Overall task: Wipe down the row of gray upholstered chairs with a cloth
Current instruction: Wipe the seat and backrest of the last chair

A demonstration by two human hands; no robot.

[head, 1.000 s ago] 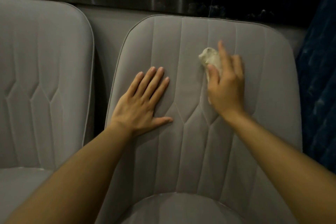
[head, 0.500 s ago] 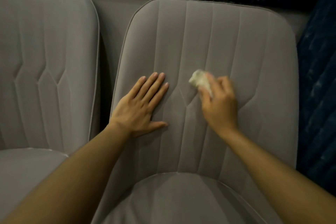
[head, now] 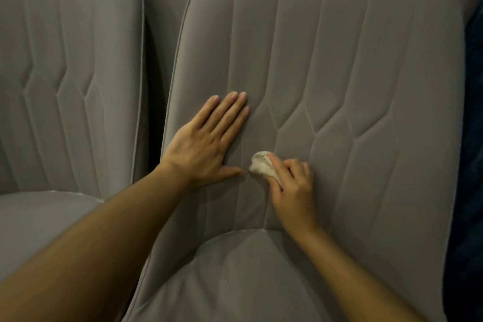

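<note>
The seat [head: 235, 282] lay nearest to me; just above its rear edge the right hand [head: 292, 191] was curled around the crumpled white cloth [head: 261, 166], pressing it on the lower backrest [head: 339, 60]; the left hand [head: 206, 144] lay flat beside, fingers straight, thumb near the cloth; bare upholstery reached up and right to the piped edge [head: 462, 86]; a second chair [head: 65, 60] stood left across a dark gap [head: 154, 73].
</note>
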